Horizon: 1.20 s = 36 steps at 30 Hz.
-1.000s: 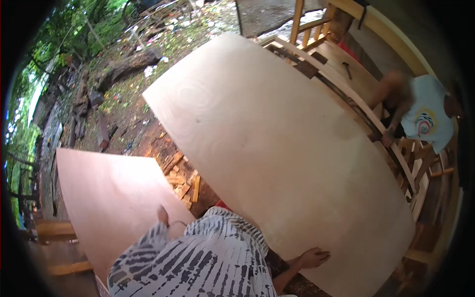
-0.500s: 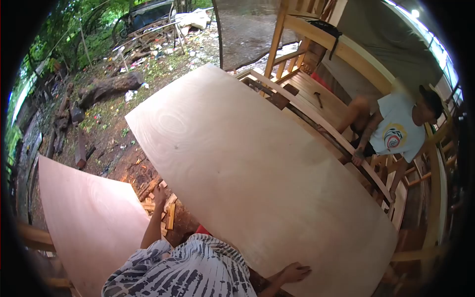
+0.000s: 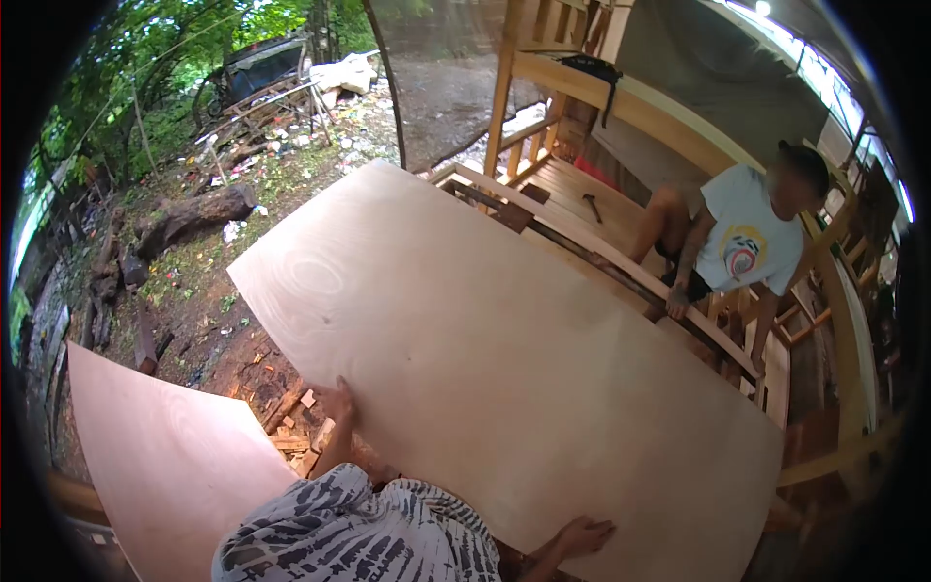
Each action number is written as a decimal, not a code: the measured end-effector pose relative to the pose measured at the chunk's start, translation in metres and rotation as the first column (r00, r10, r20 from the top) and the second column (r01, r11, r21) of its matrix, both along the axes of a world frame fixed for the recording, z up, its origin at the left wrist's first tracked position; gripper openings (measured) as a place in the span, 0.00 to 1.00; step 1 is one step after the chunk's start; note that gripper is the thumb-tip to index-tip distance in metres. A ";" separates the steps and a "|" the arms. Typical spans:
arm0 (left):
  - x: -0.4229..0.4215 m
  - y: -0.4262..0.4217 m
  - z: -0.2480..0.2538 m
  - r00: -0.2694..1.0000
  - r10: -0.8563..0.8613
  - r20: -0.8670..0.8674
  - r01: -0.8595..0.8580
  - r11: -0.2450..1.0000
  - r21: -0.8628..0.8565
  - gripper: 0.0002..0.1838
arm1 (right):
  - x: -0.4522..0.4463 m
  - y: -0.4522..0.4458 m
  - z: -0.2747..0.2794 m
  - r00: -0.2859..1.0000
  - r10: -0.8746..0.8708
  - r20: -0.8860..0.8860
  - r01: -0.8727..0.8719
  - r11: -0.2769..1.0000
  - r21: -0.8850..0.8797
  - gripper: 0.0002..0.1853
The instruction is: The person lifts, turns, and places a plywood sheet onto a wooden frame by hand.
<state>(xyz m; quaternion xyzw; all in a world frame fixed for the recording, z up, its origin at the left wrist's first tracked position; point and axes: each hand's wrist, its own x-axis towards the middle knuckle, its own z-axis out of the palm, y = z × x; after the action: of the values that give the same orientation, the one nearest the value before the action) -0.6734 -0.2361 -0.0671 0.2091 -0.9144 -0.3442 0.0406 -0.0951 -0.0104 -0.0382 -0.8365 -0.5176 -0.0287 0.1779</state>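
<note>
A large plywood sheet with pale, swirling grain lies at a slant in front of me. At its near left edge, my left hand is closed on the rim, with part of the fingers hidden. My right hand rests flat on top of the sheet near its close edge, fingers stretched out and holding nothing. To my left leans a second plywood sheet, apart from both hands.
Across the sheet a co-worker in a white shirt has both hands on a wooden frame. A hammer lies on slatted boards behind it. Wood offcuts litter the ground on my left. A log lies farther off.
My left hand has moved right from above the offcuts onto the plywood sheet's edge. My right hand stays flat on the sheet. The view has shifted slightly.
</note>
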 end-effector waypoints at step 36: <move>0.008 -0.008 0.001 0.993 -0.021 -0.112 0.046 0.974 0.222 0.57 | 0.012 -0.005 -0.018 0.986 0.112 0.122 -0.133 0.975 0.179 0.28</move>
<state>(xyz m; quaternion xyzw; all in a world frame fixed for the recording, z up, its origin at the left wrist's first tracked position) -0.6650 -0.2441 -0.0662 0.1776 -0.8695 -0.4569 0.0607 -0.0833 -0.0152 -0.0566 -0.7797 -0.5723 -0.1123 0.2280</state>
